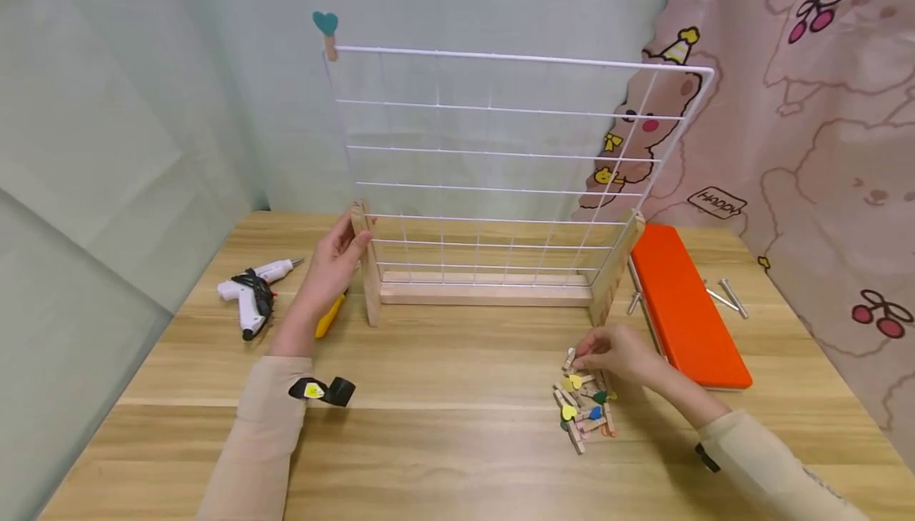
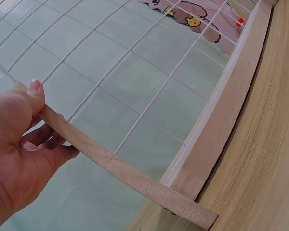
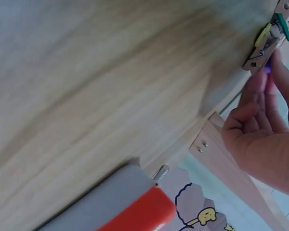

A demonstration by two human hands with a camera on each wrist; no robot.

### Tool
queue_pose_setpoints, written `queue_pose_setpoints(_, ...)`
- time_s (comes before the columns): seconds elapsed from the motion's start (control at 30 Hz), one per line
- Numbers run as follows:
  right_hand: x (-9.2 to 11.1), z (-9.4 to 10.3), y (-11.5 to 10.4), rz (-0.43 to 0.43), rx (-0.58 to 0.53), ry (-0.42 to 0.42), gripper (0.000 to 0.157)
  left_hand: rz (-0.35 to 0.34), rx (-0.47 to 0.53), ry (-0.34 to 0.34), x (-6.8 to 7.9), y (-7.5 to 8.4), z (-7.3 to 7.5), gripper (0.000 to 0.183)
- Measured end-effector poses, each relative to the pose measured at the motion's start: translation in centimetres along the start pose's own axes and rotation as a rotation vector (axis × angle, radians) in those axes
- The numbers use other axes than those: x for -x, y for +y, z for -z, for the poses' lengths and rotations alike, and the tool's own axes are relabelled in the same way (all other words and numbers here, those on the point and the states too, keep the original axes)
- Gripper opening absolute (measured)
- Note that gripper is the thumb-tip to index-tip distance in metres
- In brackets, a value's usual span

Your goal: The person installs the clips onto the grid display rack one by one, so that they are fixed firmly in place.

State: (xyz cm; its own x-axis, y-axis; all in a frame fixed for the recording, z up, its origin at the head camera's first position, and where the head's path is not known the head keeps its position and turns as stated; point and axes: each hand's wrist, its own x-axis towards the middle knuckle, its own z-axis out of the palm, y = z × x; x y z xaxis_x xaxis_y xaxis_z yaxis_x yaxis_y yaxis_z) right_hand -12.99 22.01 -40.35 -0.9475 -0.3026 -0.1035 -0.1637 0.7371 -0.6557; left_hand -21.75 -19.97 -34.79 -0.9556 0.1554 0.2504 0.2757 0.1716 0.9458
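A white wire grid (image 1: 493, 156) stands upright in a wooden frame, between a left post (image 1: 368, 275) and a right post (image 1: 616, 267). My left hand (image 1: 334, 263) grips the left post near its top; in the left wrist view the thumb (image 2: 36, 94) lies on one side and fingers on the other. A mini clothespin with a teal heart (image 1: 326, 24) is clipped at the grid's top left corner. My right hand (image 1: 618, 353) pinches a small clothespin (image 1: 569, 360) at the pile's far edge. The pile (image 1: 582, 414) mixes wooden clothespins with yellow, green and blue hearts.
A white glue gun (image 1: 250, 295) with a black cord lies at the left, near a yellow-handled tool (image 1: 330, 317) partly behind my left arm. At the right are an orange case (image 1: 686, 306) and several metal screws (image 1: 732, 299). Curtains hang behind the table.
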Motion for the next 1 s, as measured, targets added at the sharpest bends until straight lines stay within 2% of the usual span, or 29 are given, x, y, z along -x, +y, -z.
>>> queue_pose_setpoints(0.1, -0.1, 0.4, -0.1, 0.026, -0.003, 0.017, 0.017, -0.004, -0.012, 0.005, 0.0, 0.0, 0.2, 0.057)
queue_pose_setpoints(0.2, -0.1, 1.4, -0.7, 0.093, -0.001, 0.032, 0.012, -0.010, -0.018, 0.004, 0.0, 0.0, 0.3, 0.056)
queue_pose_setpoints(0.3, -0.4, 2.6, -2.3, 0.243, 0.013, 0.058, 0.008, -0.015, -0.025, -0.001, 0.1, 0.0, 0.4, 0.056)
queue_pose_setpoints(0.4, -1.2, 4.0, -5.2, 0.383, -0.011, 0.092, 0.005, -0.007, -0.047, -0.005, 0.1, 0.0, 0.6, 0.058)
queue_pose_setpoints(0.53, -2.8, 6.2, -10.8, 0.476, -0.064, 0.083, 0.004, -0.002, -0.041, -0.012, 0.1, -0.1, 0.6, 0.059)
queue_pose_setpoints(0.6, -3.7, 7.3, -14.1, 0.543, -0.054, 0.077, 0.005, -0.008, -0.029, -0.016, 0.0, -0.2, 0.5, 0.059)
queue_pose_setpoints(0.73, -6.0, 9.5, -21.1, 0.726, 0.030, 0.112, 0.009, -0.029, -0.021, -0.013, 0.0, -0.4, 0.4, 0.057)
queue_pose_setpoints(0.83, -7.6, 11.0, -26.1, 0.797, 0.062, 0.162, 0.017, -0.044, -0.028, 0.002, 0.0, -0.5, 0.4, 0.055)
queue_pose_setpoints(0.9, -8.3, 11.8, -29.2, 0.768, 0.058, 0.207, 0.023, -0.056, -0.029, 0.009, 0.0, -0.6, 0.4, 0.054)
queue_pose_setpoints(1.0, -8.9, 12.7, -33.2, 0.672, -0.014, 0.264, 0.028, -0.072, -0.019, 0.011, -0.2, -0.6, 0.2, 0.055)
